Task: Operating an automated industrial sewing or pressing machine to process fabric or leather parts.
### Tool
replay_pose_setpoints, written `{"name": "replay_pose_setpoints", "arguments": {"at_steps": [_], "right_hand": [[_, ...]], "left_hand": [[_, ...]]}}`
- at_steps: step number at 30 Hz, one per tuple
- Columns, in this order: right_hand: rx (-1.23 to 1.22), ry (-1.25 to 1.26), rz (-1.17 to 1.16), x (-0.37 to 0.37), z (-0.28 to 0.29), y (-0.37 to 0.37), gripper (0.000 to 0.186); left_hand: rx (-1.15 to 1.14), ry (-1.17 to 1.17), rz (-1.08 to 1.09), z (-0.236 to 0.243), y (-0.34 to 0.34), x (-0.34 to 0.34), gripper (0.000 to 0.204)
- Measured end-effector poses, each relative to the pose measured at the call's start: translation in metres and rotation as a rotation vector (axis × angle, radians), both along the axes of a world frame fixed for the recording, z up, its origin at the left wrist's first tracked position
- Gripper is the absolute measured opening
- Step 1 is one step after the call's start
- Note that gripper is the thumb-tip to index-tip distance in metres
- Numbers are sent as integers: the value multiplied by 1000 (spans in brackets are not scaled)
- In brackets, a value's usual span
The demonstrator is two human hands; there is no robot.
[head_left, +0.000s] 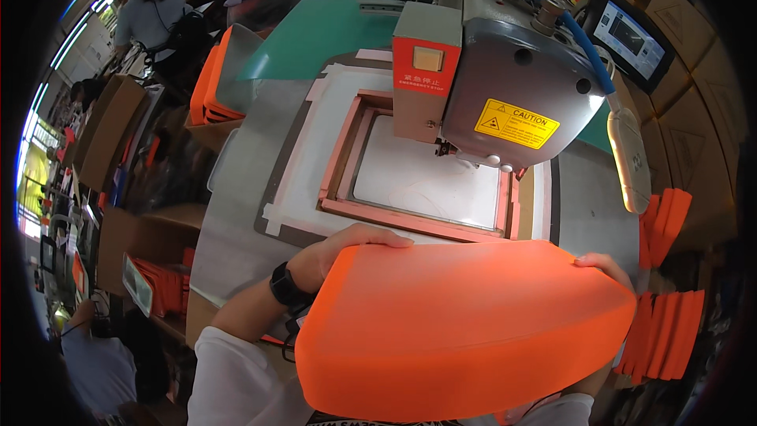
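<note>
A large, bright orange shaped panel [465, 315] with a folded-down near side is held up close to me, in front of the machine. My left hand [351, 251] grips its far left edge, the fingers lying over the top edge; a black watch is on that wrist. At the far right corner, my right hand [604, 266] is closed on the panel, and most of that hand is hidden behind it. Beyond the panel lies a pinkish rectangular frame [335, 189] around a clear and white plate [426, 181]. The grey sewing machine head [520, 71] hangs over the frame.
A red-fronted switch box [426, 63] stands left of the machine head. Stacked orange pieces [666, 335] hang at the right edge; others [206, 87] sit in a carton at left. A screen [631, 35] and cartons [698, 126] stand at right. Other people [154, 12] are at left.
</note>
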State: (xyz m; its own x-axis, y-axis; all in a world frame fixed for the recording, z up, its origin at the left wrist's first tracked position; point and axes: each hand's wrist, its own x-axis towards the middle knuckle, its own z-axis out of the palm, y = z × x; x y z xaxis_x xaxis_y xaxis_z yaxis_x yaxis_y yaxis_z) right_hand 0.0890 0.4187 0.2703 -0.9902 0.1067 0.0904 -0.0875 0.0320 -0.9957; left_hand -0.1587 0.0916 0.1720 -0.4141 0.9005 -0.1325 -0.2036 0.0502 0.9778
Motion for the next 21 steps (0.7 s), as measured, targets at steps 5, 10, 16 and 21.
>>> {"name": "replay_pose_setpoints", "arguments": {"at_steps": [5, 10, 16, 21], "right_hand": [[-117, -301, -314, 15, -28, 11, 33], [-639, -214, 57, 2, -33, 11, 63], [-335, -376, 631, -21, -13, -16, 89], [-536, -451, 461, -36, 4, -127, 88]], "left_hand": [[235, 93, -84, 51, -6, 20, 40], [125, 212, 44, 65, -70, 40, 43], [-60, 379, 613, 79, -162, 81, 47], [-49, 409, 998, 70, -159, 124, 42]]}}
